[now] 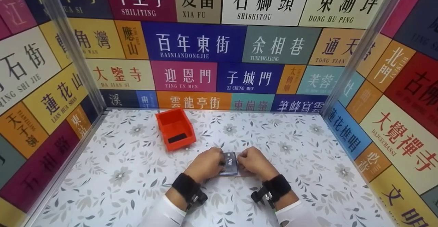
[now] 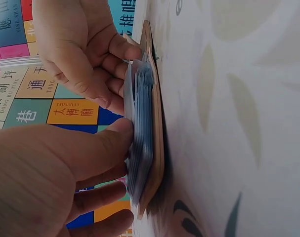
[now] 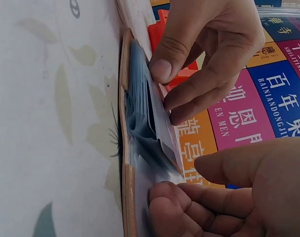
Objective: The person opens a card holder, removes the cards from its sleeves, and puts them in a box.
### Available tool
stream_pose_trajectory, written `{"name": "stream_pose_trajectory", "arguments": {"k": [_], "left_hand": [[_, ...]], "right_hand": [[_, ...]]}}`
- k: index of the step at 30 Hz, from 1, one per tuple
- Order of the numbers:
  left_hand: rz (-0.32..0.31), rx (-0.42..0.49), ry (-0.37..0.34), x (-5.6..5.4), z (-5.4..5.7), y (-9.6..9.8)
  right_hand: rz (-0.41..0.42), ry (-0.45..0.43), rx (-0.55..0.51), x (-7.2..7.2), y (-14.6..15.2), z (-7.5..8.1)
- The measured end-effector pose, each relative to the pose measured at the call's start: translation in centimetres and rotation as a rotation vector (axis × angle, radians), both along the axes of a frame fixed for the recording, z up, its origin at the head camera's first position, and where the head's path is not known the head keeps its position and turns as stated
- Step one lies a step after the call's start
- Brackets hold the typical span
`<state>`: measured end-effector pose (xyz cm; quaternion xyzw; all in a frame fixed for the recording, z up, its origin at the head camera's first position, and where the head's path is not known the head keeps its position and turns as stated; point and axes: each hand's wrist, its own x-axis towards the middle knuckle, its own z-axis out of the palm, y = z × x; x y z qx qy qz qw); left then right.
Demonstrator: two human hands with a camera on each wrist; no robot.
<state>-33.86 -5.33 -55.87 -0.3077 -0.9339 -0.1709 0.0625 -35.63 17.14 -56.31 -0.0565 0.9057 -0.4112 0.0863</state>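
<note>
A card holder (image 1: pixel 224 176) with a thin brown cover lies spread on the table. Its clear plastic sleeves (image 2: pixel 143 118) form a stack, and a dark card (image 1: pixel 230 163) with pale lettering shows on top. My left hand (image 1: pixel 211 162) pinches the sleeves at their left side, with its thumb (image 3: pixel 162 69) against the stack. At the opposite edge is my right hand (image 1: pixel 254 160), fingers loosely bent. In the right wrist view, a gap shows between its thumb and index finger beside the lifted corner of the top sleeve (image 3: pixel 172 158). Whether those fingers touch the sleeve is hard to tell.
An orange-red bin (image 1: pixel 176 129) with a black label sits behind and left of the hands. The table (image 1: pixel 119 199) has a floral cover. Panels with place names (image 1: pixel 191 42) enclose its back and sides.
</note>
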Motion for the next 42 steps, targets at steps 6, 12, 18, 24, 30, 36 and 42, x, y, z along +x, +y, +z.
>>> {"name": "stream_pose_trajectory", "arguments": {"k": [6, 12, 18, 24, 30, 36, 42], "left_hand": [[0.006, 0.01, -0.022, 0.12, -0.08, 0.15], [0.014, 0.011, -0.034, 0.28, -0.06, 0.18], [0.024, 0.023, -0.041, 0.36, -0.08, 0.21], [0.036, 0.023, -0.039, 0.34, -0.13, 0.25], [0.04, 0.017, -0.034, 0.32, -0.14, 0.29], [0.06, 0.012, -0.045, 0.41, -0.03, 0.34], [0.048, -0.005, -0.036, 0.45, -0.01, 0.28]], "right_hand": [[-0.012, -0.075, -0.138, -0.04, -0.11, -0.51], [0.002, -0.101, -0.213, -0.09, -0.14, -0.68], [-0.005, -0.091, -0.247, -0.13, -0.11, -0.67], [-0.021, -0.105, -0.275, -0.21, -0.28, -0.91], [-0.035, -0.126, -0.298, -0.19, -0.36, -0.85], [-0.062, -0.164, -0.319, -0.06, -0.18, -0.56], [-0.126, -0.165, -0.322, -0.03, -0.23, -0.31]]}}
